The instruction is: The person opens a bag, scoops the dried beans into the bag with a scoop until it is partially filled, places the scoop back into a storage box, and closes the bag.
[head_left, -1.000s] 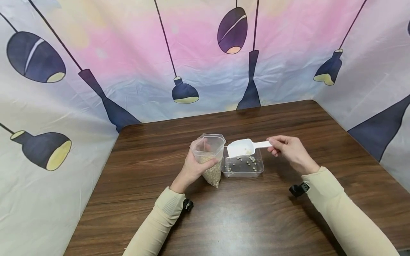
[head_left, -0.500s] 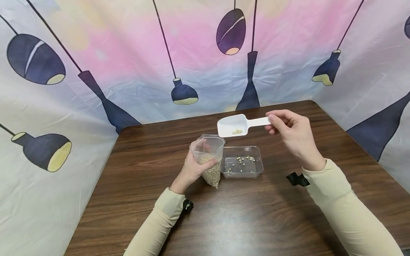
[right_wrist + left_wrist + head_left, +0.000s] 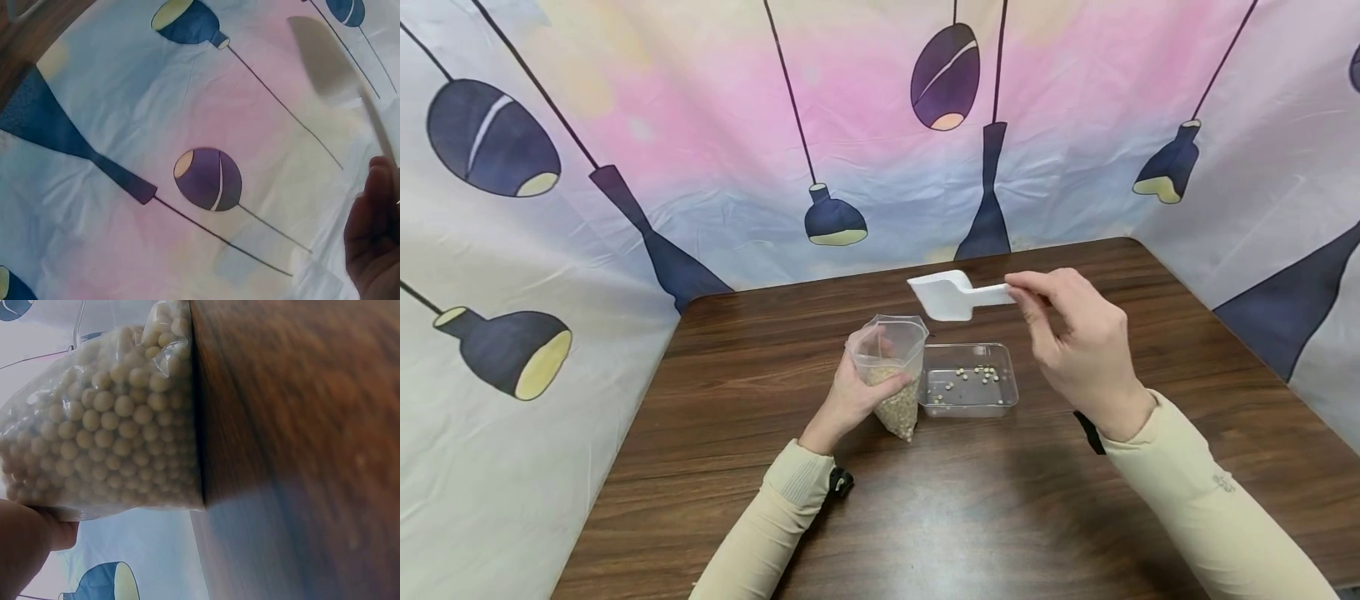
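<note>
My left hand (image 3: 848,396) grips a clear plastic bag (image 3: 887,342) around its side; its mouth stands wide open. Round pale-yellow soybeans (image 3: 119,422) fill the lower part, and the bag's bottom touches the table. My right hand (image 3: 1082,354) pinches the end of a white scoop's handle, palm turned down. The scoop (image 3: 943,296) hangs tilted in the air, above and slightly right of the bag's mouth; no beans show in it. Directly right of the bag, a clear plastic box (image 3: 976,398) holds several scattered soybeans (image 3: 988,374).
Everything stands on a dark wood-grain table (image 3: 760,358). Behind it and along both sides hangs a pastel cloth (image 3: 880,133) printed with lamps. A black strap or camera mount (image 3: 841,481) sits at the left wrist.
The scoop has risen from the box to above the bag, first level with a few soybeans in it, then tipped over as the right hand turned. The left hand and bag have stayed put.
</note>
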Available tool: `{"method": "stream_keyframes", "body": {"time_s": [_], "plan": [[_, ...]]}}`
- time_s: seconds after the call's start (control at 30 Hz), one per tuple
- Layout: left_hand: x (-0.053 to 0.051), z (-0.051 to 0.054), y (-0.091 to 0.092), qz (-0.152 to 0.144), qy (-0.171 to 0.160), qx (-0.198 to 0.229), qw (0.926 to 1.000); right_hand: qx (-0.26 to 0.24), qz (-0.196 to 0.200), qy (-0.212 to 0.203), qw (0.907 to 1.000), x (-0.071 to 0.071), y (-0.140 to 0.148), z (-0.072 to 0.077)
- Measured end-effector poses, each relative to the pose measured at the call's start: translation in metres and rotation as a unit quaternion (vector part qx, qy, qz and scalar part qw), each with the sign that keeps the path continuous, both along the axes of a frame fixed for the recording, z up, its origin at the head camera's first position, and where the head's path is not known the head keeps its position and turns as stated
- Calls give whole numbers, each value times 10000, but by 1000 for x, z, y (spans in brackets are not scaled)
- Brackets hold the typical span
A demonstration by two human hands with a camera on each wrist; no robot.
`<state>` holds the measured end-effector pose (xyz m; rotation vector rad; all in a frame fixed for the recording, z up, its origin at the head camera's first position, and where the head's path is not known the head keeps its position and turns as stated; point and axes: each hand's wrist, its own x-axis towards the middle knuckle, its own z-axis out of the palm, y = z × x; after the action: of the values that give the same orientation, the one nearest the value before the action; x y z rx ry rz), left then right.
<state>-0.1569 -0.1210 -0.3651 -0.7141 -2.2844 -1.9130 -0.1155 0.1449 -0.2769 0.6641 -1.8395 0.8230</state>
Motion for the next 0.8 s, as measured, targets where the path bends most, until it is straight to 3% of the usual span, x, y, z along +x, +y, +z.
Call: {"method": "stream_keyframes", "body": {"time_s": [0.07, 0.13, 0.17, 0.23, 0.33, 0.4, 0.47, 0.57, 0.67, 0.73, 0.8], "plan": [[-1, 0, 1, -44, 7, 23, 10000, -84, -252, -381, 9989, 1, 7, -7], [-2, 0, 2, -92, -2, 41, 9999, -146, -450, -1231, 9913, -2, 17, -22], [-5, -2, 1, -111, -22, 36, 9999, -153, -490, -1768, 9829, -3, 22, -31], [-9, -6, -1, -147, -40, 31, 9999, -208, -424, -2961, 9540, -8, 31, -50], [-19, -13, -6, -190, -44, 4, 9998, -440, -142, -4417, 8960, -15, 40, -79], [-23, -15, -10, -244, -27, 27, 9997, -620, 62, -4958, 8662, -18, 43, -94], [-26, -14, -12, -405, 54, 184, 9990, -728, 167, -5187, 8517, -20, 46, -104], [-30, -12, -13, -658, 166, 429, 9968, -668, 178, -5287, 8460, -20, 47, -112], [-31, -9, -13, -730, 327, 506, 9955, -151, -45, -5241, 8515, -17, 48, -115], [-32, -7, -13, -664, 409, 436, 9960, 449, -464, -4993, 8640, -13, 46, -117], [-32, -6, -12, -652, 481, 387, 9960, 1116, -954, -4420, 8849, -6, 42, -118]]}}
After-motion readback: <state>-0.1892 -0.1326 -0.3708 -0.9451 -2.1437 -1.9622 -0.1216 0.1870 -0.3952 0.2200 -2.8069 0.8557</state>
